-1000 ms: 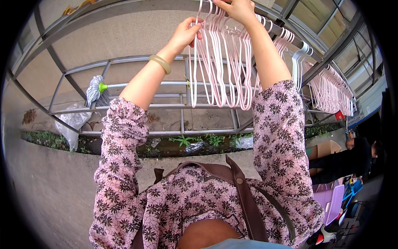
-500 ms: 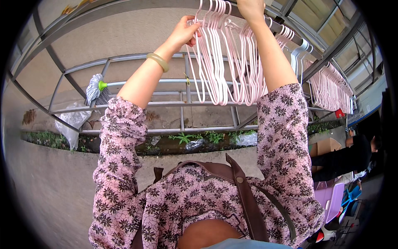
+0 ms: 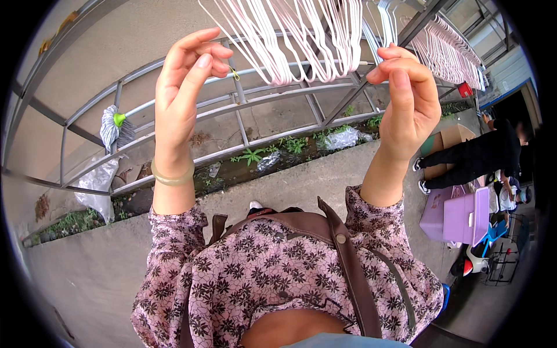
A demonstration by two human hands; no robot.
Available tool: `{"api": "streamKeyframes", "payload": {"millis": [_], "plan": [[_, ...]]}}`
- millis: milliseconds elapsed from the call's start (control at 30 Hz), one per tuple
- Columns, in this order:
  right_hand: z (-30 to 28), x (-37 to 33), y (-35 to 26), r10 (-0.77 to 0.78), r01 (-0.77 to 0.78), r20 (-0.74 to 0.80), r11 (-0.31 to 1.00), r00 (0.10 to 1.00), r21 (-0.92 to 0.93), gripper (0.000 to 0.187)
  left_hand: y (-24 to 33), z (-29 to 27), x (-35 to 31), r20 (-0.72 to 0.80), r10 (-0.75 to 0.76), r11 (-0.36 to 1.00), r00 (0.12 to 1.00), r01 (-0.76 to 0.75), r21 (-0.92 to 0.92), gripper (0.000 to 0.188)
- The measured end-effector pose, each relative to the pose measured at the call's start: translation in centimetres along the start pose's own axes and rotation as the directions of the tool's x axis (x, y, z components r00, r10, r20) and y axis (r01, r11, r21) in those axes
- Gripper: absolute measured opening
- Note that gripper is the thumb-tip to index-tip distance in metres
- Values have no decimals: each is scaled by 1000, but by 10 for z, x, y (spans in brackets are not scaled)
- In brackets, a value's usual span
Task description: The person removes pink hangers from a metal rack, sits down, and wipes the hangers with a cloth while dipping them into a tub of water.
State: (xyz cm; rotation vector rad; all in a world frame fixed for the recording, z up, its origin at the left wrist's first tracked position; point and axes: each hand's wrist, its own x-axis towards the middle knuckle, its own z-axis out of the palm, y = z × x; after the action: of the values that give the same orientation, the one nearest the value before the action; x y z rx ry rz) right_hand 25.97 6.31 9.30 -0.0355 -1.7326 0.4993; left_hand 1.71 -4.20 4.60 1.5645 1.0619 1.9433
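Pale pink and white clothes hangers (image 3: 275, 55) hang in a dense row at the top. My left hand (image 3: 184, 87) is raised just left of them, its thumb and fingers loosely bent with a gap between and nothing in them; a pale bangle (image 3: 172, 176) circles the wrist. To the right of that row is my right hand (image 3: 409, 101), also raised, with its fingers loosely curled and no object visible in them. A few light blue hangers (image 3: 383, 23) hang just above its fingertips.
A grey metal rack (image 3: 226, 112) spans the front, with a mop (image 3: 119, 123) lying across it. Plants (image 3: 249, 155) and litter line a ditch behind. At right are more pink hangers (image 3: 444, 49), a person in black (image 3: 484, 152), a cardboard box (image 3: 455, 136) and a purple bin (image 3: 464, 214).
Both hands have come down and apart from the hangers; my left hand has let go of the hanger it touched. The view has shifted, so the hangers sit higher in it.
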Motion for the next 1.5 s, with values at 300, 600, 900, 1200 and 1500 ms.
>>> {"api": "streamKeyframes", "payload": {"millis": [300, 600, 900, 1200, 1500], "plan": [[-37, -155, -127, 776, -594, 94, 393, 624, 702, 23, 28, 128, -140, 499, -455, 157, 738, 618, -770, 31], [-93, -230, -299, 720, -696, -285, 690, 633, 197, 14, 103, 246, -232, 775, -188, 683, 603, 647, -338, 41], [-21, -297, -553, 663, -825, -670, 549, 334, 132, 17, 206, 270, -367, 861, 502, 570, -80, 779, -260, 40], [93, -340, -777, 163, -823, -920, 522, 356, -225, 19, 395, 246, -519, 525, 790, 505, -315, 821, -267, 29], [175, -429, -1040, -69, -940, -991, 317, 111, -127, 13, 574, 211, -764, 365, 836, 400, -410, 910, 108, 15]]}}
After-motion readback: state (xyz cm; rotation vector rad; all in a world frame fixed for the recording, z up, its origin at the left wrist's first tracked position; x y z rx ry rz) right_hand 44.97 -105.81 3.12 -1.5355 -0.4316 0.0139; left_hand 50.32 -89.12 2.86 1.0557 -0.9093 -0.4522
